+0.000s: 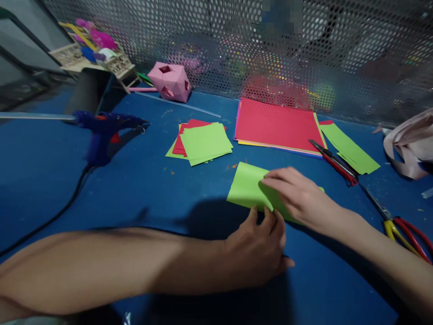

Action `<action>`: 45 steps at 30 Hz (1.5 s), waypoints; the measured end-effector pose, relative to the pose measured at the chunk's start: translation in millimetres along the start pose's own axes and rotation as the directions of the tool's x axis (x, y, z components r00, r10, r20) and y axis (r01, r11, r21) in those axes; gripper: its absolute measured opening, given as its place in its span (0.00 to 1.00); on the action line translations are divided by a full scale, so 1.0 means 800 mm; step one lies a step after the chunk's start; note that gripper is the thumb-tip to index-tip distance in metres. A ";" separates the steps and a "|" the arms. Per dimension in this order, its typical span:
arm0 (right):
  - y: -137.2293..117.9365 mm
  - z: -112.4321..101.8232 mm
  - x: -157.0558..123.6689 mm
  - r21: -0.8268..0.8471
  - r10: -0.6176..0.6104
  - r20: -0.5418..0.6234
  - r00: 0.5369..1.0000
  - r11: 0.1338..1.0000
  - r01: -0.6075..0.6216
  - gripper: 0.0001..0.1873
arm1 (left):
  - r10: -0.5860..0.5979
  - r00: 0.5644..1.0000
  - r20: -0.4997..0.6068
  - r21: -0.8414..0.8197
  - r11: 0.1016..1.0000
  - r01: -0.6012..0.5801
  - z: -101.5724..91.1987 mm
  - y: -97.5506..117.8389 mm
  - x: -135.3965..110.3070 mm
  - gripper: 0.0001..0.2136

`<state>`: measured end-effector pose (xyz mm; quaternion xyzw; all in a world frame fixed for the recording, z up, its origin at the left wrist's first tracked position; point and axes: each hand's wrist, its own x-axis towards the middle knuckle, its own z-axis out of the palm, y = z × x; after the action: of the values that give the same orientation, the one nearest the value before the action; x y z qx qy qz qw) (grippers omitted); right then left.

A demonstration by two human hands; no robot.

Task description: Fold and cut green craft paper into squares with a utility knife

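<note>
A folded light-green paper sheet [246, 185] lies on the blue table [142, 189] in front of me. My right hand [297, 194] rests flat on its right half, fingers stretched out and pressing the paper down. My left hand [259, 250] comes in from the left at the sheet's near edge, its fingertips curled and touching that edge. The part of the paper under both hands is hidden.
Small green and red paper squares [203, 142] lie behind. A stack of coloured sheets with red on top [277, 124] and green strips [352, 149] sit at the back right. Red-handled scissors [399, 221], a red cutter [334, 162], a blue glue gun [104, 128] with cord, a pink paper polyhedron [171, 81].
</note>
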<state>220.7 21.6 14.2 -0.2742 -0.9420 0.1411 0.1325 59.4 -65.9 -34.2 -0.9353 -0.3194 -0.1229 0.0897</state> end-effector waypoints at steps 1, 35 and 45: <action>-0.004 0.000 -0.006 0.048 -0.012 0.069 0.998 0.999 0.009 0.18 | -0.006 1.000 -0.001 0.002 1.000 0.006 0.000 0.000 0.001 0.29; 0.037 0.037 -0.005 -0.136 -0.023 0.096 0.995 0.990 0.036 0.32 | -0.001 1.000 -0.018 0.036 0.999 0.002 0.000 0.004 0.003 0.29; 0.063 0.031 -0.090 -0.254 0.111 -0.009 0.994 0.961 -0.109 0.31 | 0.006 0.999 -0.042 0.050 0.999 -0.004 0.001 0.003 0.003 0.28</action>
<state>295.3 17.6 -37.8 -0.3404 -0.9360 0.0273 0.0859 62.5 -66.2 -34.8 -0.9308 -0.3181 -0.1343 0.1203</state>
